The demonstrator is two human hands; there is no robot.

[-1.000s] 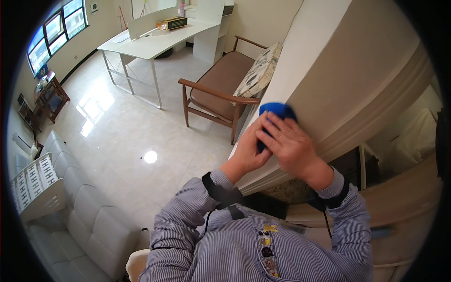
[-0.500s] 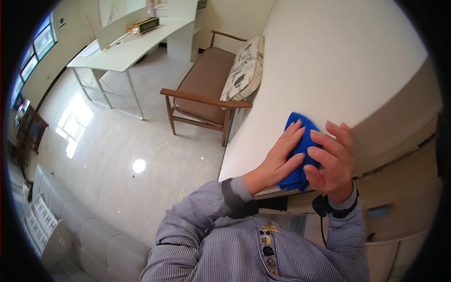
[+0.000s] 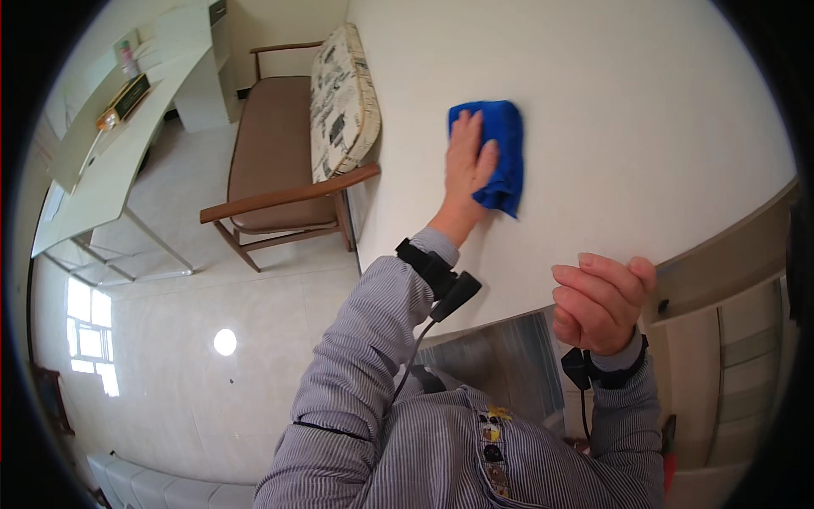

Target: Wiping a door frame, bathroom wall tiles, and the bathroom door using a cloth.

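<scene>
My left hand (image 3: 469, 165) presses a folded blue cloth (image 3: 504, 153) against a broad white surface (image 3: 585, 110). Its fingers point away from me along the cloth's left side, and the thumb rests over it. Part of the cloth spreads out to the right of the hand, with a loose corner trailing toward me. Above the surface's near edge, my right hand (image 3: 600, 299) is raised with its fingers curled in together and nothing visible in them. Black bands with a cable sit on both my wrists.
Left of the white surface stands a wooden-armed bench (image 3: 271, 148) with a brown seat and a patterned cushion (image 3: 343, 106). Farther left is a white desk (image 3: 127, 140) bearing a box (image 3: 124, 100). A grey padded seat back (image 3: 161, 488) shows at the lower left.
My left hand has carried the blue cloth away from me and leftward across the surface. My right hand has come off beside it, its fingers now more curled. The view has shifted rightward.
</scene>
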